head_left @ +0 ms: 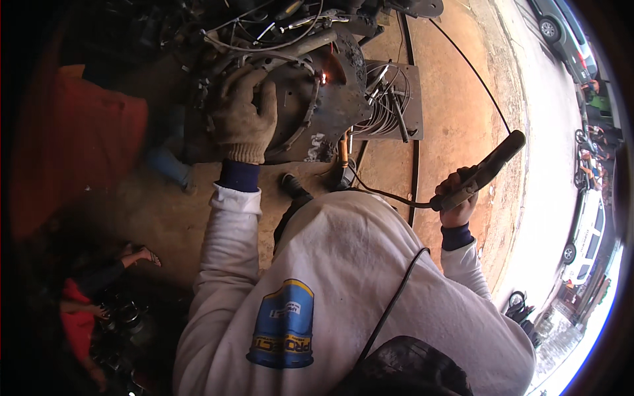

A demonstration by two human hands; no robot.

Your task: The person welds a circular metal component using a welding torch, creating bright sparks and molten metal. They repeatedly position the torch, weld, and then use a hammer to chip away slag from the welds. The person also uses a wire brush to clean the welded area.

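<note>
My left hand (247, 112), in a knitted work glove, rests over the left side of a dark metal ring (308, 109), with its fingers curled. The fingertips are partly hidden. Beneath the ring lies a broad dark metal plate (337, 122). A small orange glow shows on the metal at the ring's upper right. Out to the right, my bare right hand (460, 198) is closed round a welding electrode holder (492, 168). A long thin rod (472, 69) extends from the holder's tip toward the top, and a black cable (393, 196) leaves its other end.
Tools and loose cable crowd the bench top (290, 20). Coiled wire (389, 105) lies on a side plate. An orange-handled tool (343, 150) hangs near the front edge. Another person's leg (142, 256) is at lower left. Parked vehicles (581, 244) stand outside at right.
</note>
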